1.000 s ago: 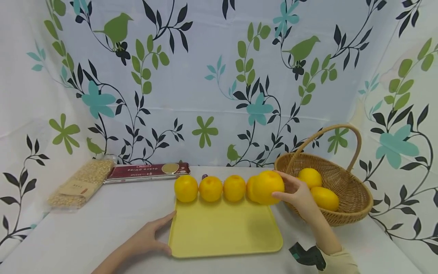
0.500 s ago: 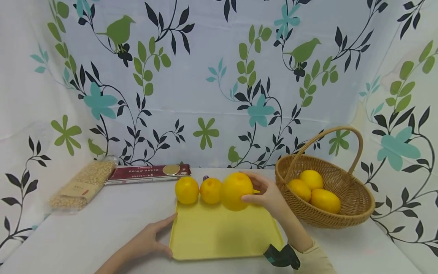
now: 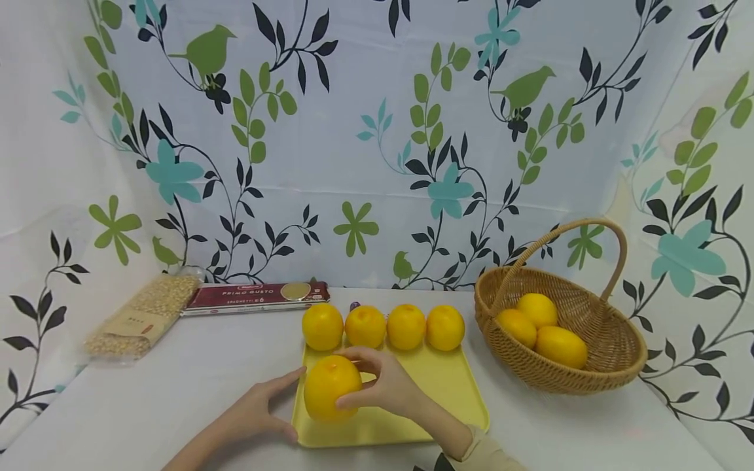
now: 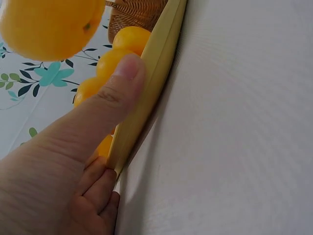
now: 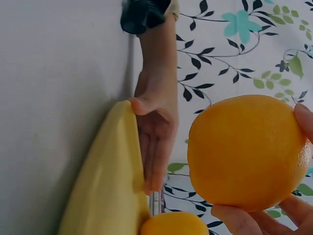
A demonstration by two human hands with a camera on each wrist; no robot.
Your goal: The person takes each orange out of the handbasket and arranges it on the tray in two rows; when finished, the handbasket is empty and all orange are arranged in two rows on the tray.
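Note:
My right hand grips an orange between thumb and fingers, over the left part of a yellow tray. In the right wrist view the held orange appears apart from the tray. Several other oranges line the tray's far edge in a row. My left hand touches the tray's left side, thumb at the near corner and outstretched fingers towards the far one. In the left wrist view, its thumb lies against the tray's rim.
A wicker basket with a tall handle stands right of the tray, holding yellow fruits. At the back left lie a dark red spaghetti pack and a clear bag of pale grains. A patterned cloth hangs behind.
My right hand has carried the orange left and nearer, from beside the basket to the tray's left part. The far row shows fully again. The left hand stays at the tray's side.

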